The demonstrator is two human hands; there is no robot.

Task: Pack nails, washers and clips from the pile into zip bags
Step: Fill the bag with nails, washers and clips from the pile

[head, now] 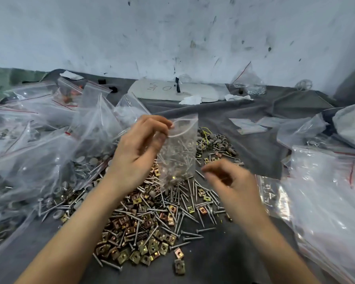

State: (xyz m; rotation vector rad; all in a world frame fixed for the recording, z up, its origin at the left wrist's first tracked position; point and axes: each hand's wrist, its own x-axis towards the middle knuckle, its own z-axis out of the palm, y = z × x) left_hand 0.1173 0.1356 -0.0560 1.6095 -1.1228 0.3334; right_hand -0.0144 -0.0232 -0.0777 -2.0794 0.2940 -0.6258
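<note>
Forearms (80,232) nearest the lens, bare, reaching in over a grey cloth (223,263) spread on the surface. Just beyond, a pile (152,218) of mixed hardware: brass-coloured clips (141,253), silver nails (193,232), and grey round washers (219,140) at the far edge.

Left grip (139,152) raised above the pile, fingertips pinched on one lip of a small zip bag (178,152). Bag upright, mouth gaping, lower part loaded with nails; bottom corner touching the pile or just above it, cannot tell which.

Right grip (230,181) lower and to the right of the bag, apart from it, fingers curled inward and blurred. Cannot tell whether anything sits between them.

Heaps of filled bags (39,150) to the left, a flat stack of clear bags (326,191) to the right.

Probably mid-fill: one bag held open for loading, much of the pile loose, so far from done. Next move calls for bringing the right grip to the open mouth and dropping pieces in without snagging the thin lip. If full enough, calls instead for pressing the zip closed along its whole length. Needs a firm left pinch either way: heavy, pointed load in thin film, easy to pierce or let slip.
</note>
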